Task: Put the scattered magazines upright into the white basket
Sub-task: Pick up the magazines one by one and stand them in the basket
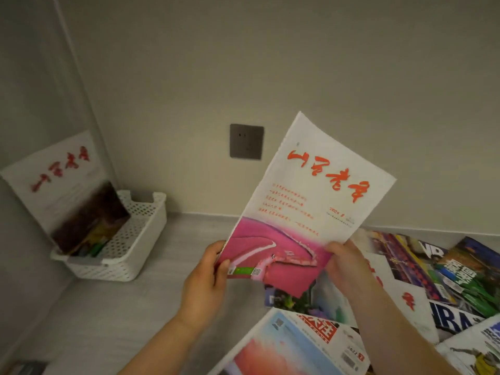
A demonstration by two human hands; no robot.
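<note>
Head view: white-and-pink paper magazine (pixel 305 209) at centre frame, lower corners pinched by left hand (pixel 208 277) and right hand (pixel 349 266). White perforated plastic basket (pixel 130 247), left, holds two upright magazines; several scattered lower right.

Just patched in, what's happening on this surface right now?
A person is holding a white and pink magazine up off the surface with both hands, the left hand at its lower left corner and the right hand at its lower right edge. The white basket sits in the left corner and already holds a few magazines standing upright. More scattered magazines lie overlapping on the right, not yet sorted.
</note>
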